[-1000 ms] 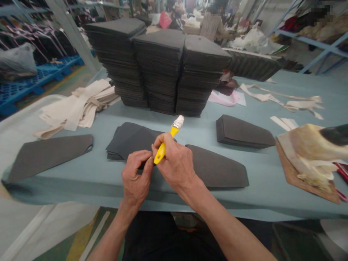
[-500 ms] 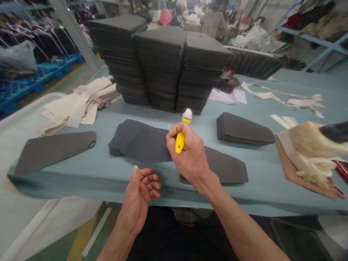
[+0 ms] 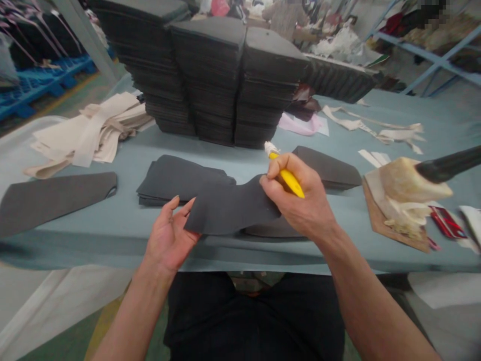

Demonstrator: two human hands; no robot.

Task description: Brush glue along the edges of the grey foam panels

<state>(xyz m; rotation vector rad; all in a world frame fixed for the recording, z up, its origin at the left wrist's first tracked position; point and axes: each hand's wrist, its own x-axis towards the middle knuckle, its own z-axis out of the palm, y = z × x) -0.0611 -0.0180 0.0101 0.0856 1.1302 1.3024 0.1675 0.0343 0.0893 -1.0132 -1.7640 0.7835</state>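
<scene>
My right hand (image 3: 296,193) is closed round a yellow-handled brush (image 3: 287,178) with whitish bristles, and its fingertips also pinch the right end of a dark grey piece (image 3: 233,205). At that piece's left end, my left hand (image 3: 173,230) has its fingers apart, the piece's edge resting against them. Behind it lies a low pile of grey pieces (image 3: 176,175). Another grey piece (image 3: 276,228) lies partly hidden beneath my right hand. A further pile (image 3: 330,168) sits behind my right hand, and a single piece (image 3: 56,200) lies at the far left.
Tall dark stacks (image 3: 210,80) stand at the back of the blue-green table (image 3: 210,255). Cream strips (image 3: 93,130) lie at the left. On the right are a glue-crusted container (image 3: 409,180) with a dark handle, a brown board (image 3: 376,220) and a red object (image 3: 447,222).
A grey piece has come off the low pile and is now between my hands, shifted right and nearer. My right hand moved right with the brush; my left hand rose to the piece. The view shifted.
</scene>
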